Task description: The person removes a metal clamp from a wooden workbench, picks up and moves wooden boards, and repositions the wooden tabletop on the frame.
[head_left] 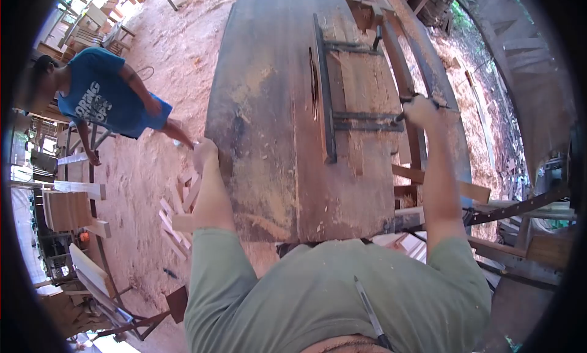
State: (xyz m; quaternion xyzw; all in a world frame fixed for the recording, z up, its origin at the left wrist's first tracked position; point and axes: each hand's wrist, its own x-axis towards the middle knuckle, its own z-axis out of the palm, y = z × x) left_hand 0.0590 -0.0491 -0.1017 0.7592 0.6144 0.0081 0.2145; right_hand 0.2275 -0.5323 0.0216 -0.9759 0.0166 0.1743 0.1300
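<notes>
A broad, dusty wooden tabletop [263, 121] extends away from me. My left hand [205, 155] is closed at its left edge, beside a small brown piece; what the fingers hold is hidden. On the right part of the top lies a dark metal frame [326, 102] with a long bar and two crosspieces. My right hand [420, 111] is closed around a dark metal handle [439, 103] near the end of the nearer crosspiece. A wooden board [367, 84] lies under the frame, sprinkled with sawdust.
A person in a blue shirt [101, 90] stands at the left. Several cut wood strips [177, 221] lie on the sawdust-covered floor [140, 182]. Stacked wood blocks [66, 210] are at the far left. A wooden rail [403, 53] runs along the table's right side.
</notes>
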